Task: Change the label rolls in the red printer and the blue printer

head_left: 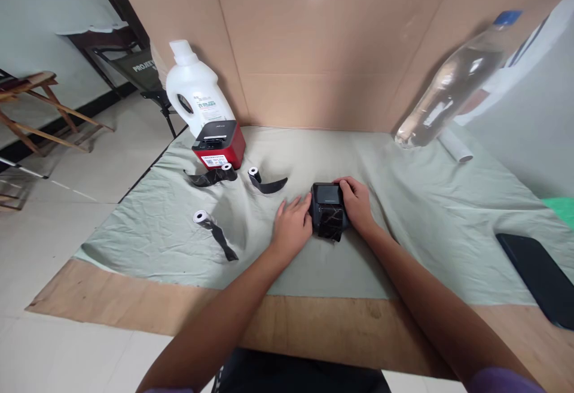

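A black portable printer point(319, 213) with a small grey screen lies on the green cloth, a dark marbled paper strip point(330, 223) hanging over its front. My right hand point(356, 201) is closed round the printer's right side, fingers at its top right corner. Along the left side rests my left hand point(292, 222), fingers stretched out on the cloth, the tips at the printer's edge. Three small paper rolls with black tails lie to the left: one lower roll point(202, 218), one beside the red box point(226, 168), and another nearer the printer point(255, 173).
Back left, a red and black box-shaped device point(224, 145) stands before a white jug point(197, 91). A clear bottle with a blue cap point(457, 82) leans back right by a white tube point(455, 145). A black phone point(538, 276) lies at right. Cardboard point(314, 52) walls the back.
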The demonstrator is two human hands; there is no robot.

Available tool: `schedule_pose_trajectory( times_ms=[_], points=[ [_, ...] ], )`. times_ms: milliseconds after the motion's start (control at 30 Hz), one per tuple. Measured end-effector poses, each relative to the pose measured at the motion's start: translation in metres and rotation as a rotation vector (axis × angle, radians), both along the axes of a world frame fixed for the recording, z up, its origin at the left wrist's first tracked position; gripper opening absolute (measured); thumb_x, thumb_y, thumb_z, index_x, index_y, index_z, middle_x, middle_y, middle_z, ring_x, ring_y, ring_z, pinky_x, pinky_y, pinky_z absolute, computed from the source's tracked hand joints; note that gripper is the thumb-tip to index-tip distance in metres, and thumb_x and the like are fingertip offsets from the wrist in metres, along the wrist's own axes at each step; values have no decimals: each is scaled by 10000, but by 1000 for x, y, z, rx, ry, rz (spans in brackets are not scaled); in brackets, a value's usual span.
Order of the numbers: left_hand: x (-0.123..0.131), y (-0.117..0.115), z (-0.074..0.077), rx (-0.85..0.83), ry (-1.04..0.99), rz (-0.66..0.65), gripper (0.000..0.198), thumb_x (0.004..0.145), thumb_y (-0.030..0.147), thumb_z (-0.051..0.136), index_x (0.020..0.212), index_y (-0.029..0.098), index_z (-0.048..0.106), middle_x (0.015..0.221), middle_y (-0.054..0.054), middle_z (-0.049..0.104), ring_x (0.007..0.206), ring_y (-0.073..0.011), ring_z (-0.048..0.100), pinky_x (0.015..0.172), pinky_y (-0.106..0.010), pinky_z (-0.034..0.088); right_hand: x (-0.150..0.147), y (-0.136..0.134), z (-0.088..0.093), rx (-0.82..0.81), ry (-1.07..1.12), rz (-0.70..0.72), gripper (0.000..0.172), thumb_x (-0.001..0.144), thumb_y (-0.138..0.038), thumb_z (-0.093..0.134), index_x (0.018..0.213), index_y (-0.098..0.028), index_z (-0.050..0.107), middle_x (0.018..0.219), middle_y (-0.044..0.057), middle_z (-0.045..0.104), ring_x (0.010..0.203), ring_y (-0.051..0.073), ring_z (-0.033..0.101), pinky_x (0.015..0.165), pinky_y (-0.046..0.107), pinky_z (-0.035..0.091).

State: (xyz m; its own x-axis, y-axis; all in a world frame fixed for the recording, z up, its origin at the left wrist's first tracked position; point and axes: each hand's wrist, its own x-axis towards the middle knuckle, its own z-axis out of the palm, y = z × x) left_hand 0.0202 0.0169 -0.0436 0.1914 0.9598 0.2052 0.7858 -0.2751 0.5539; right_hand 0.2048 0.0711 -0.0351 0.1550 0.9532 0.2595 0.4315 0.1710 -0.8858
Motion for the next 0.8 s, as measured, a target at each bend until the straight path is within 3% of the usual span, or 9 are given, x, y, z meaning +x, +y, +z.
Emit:
schedule_pose_trajectory(
  times_ms=[200,333,467,800],
  points=[
    [-5,0,-3,-1,-1,-24,575,891,136,476,1445,259,567,1453,-46,604,1426,-260,485,1260,-538,197,-1,-2,1,-11,-9,0,381,919,-414,391,897,-197,704,909,59,726,892,215,634,839,319,469],
    [-7,2,-3,-44,29,-71,658,844,83,450,1486,209,518,1479,-89,577,1427,-244,489,1252,-519,229,-2,-4,0,5,0,-21,386,928,-417,395,899,-198,711,895,55,727,869,212,633,813,312,464],
    [-8,5,0,-69,57,-105,700,810,37,430,1492,178,504,1482,-117,570,1439,-247,474,1265,-542,176,-3,-6,0,10,-12,-39,397,941,-410,381,894,-201,714,902,57,734,861,215,642,813,315,464],
    [-7,11,2,-38,132,-157,662,808,26,414,1458,83,529,1440,-186,594,1434,-276,479,1276,-528,163,-4,-8,4,-56,-76,-74,419,957,-429,305,1041,-206,650,1066,94,753,1027,233,678,948,356,480]
  ],
)
